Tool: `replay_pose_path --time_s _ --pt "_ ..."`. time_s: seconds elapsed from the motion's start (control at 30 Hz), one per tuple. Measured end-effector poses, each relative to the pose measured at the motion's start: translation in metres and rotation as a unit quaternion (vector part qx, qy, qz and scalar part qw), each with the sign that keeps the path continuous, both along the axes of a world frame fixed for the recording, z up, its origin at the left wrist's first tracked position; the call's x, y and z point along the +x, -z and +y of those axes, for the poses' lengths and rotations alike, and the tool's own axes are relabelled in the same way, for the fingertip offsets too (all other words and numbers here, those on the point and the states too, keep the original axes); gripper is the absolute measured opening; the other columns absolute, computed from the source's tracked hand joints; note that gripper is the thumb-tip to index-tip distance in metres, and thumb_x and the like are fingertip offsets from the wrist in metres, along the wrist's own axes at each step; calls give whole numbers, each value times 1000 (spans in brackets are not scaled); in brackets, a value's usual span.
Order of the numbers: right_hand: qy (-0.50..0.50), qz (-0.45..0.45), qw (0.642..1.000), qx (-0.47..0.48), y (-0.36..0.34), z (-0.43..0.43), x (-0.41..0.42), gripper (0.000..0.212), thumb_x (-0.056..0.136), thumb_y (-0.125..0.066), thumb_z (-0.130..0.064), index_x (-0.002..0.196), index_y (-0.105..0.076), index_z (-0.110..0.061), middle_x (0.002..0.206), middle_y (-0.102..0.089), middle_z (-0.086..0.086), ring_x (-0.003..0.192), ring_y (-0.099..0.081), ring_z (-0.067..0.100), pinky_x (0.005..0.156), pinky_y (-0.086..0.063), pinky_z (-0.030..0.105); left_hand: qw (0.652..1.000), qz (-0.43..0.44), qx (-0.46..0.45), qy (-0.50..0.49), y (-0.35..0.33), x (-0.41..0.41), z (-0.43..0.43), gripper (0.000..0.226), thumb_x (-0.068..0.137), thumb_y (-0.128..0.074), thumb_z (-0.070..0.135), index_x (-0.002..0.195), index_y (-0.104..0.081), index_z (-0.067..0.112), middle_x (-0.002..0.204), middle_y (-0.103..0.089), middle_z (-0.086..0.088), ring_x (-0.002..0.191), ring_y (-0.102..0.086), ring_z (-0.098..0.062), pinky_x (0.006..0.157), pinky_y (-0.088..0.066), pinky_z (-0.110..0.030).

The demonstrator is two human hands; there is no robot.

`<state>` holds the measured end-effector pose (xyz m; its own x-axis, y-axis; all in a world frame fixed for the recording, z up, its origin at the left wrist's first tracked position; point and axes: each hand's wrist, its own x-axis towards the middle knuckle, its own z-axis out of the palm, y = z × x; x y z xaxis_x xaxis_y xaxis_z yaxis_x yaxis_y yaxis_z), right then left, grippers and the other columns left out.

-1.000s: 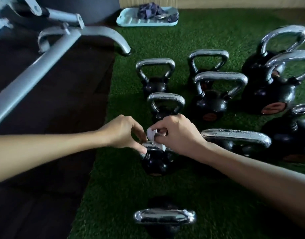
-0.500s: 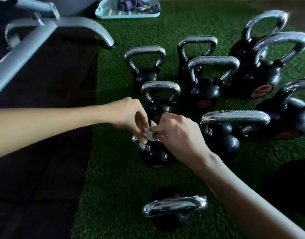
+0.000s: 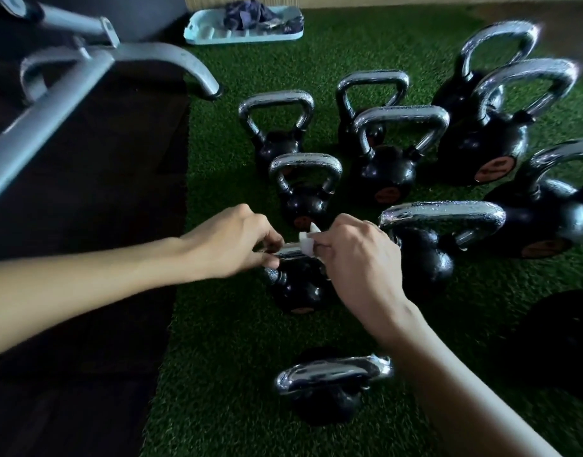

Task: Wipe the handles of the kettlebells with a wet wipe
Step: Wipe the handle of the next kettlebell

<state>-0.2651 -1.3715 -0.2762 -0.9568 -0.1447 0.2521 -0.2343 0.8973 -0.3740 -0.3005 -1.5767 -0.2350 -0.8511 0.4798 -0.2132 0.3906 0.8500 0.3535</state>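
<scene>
Several black kettlebells with chrome handles stand on green turf. A small kettlebell (image 3: 300,288) sits under both my hands at the centre. My left hand (image 3: 230,245) grips the left end of its chrome handle (image 3: 291,250). Wrapped round the same handle's right part is a white wet wipe (image 3: 308,240), pinched there by my right hand (image 3: 359,258). Another small kettlebell (image 3: 329,387) stands nearest me. A bigger one (image 3: 425,252) with water drops on its handle is right beside my right hand.
A grey metal equipment frame (image 3: 85,74) crosses the dark floor at the upper left. A light blue tray (image 3: 217,29) with dark cloth lies at the back. More kettlebells (image 3: 481,150) crowd the right side. A dark round object (image 3: 560,341) lies at the lower right.
My left hand has shifted from the wipe to the handle's left end. My right hand has wrapped the wipe round the handle. The view has drifted slightly.
</scene>
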Motion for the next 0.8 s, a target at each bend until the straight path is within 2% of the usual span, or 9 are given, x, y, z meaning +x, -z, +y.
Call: replay_pose_path --time_s 0.1,0.27,0.33,0.4,0.5,0.57,0.6,0.67,0.8 --pt "-3 -5 999 -54 8 14 -1 15 94 -67 -39 104 -78 -40 88 -60 -9 75 -58 15 57 -48 32 999 38 22 -4 13 12 -11 38 91 -73 38 127 -71 26 45 -51 20 49 -49 18 51 -39 -9" --pt "-80 27 992 -98 13 0 -4 22 92 -72 -28 109 -77 -40 88 -62 -11 76 -60 11 57 -52 34 996 78 33 -24 32 22 -41 46 90 -65 56 130 -69 33 61 -67 8 50 -55 6 45 -37 -12" --pt "-110 23 986 -121 15 -3 -9 25 90 -73 -27 111 -77 -39 92 -67 -13 81 -63 8 63 -55 35 995 83 45 -44 37 26 -55 47 87 -66 57 128 -70 34 85 -77 11 54 -58 4 45 -38 -11" --pt "-105 13 977 -186 22 1 -14 26 86 -79 -28 110 -78 -37 93 -73 -14 84 -67 5 68 -57 34 992 87 77 -51 42 30 -63 43 84 -70 54 122 -73 34 110 -76 16 61 -63 2 46 -38 -8" --pt "-75 -45 952 -295 43 13 -19 29 79 -85 -22 106 -80 -28 96 -78 -14 88 -70 -4 75 -57 24 988 95 99 -72 49 33 -68 40 83 -79 35 122 -74 27 120 -71 14 87 -57 17 56 -37 2" --pt "-55 -84 948 -301 55 18 -21 27 78 -86 -18 104 -82 -25 98 -78 -13 85 -69 -9 71 -54 16 986 92 104 -93 53 34 -70 41 82 -82 30 122 -74 28 113 -70 21 55 -62 4 47 -34 0" --pt "-46 -101 944 -312 59 19 -20 25 79 -86 -18 102 -82 -25 98 -78 -13 79 -68 -11 67 -50 12 985 91 105 -101 55 35 -71 41 82 -81 32 122 -73 30 112 -71 21 42 -54 -1 43 -32 -3" --pt "-41 -114 934 -337 58 18 -19 22 80 -85 -16 100 -82 -25 97 -78 -14 71 -64 -15 62 -43 5 984 88 108 -108 57 35 -75 42 81 -80 37 121 -72 32 112 -73 15 36 -45 -5 39 -29 -5" --pt "-44 -107 924 -363 56 14 -19 22 80 -85 -15 101 -82 -22 97 -78 -13 69 -62 -17 61 -42 4 985 90 114 -98 60 35 -77 41 79 -81 36 120 -73 31 121 -70 13 36 -45 -3 41 -29 -2"
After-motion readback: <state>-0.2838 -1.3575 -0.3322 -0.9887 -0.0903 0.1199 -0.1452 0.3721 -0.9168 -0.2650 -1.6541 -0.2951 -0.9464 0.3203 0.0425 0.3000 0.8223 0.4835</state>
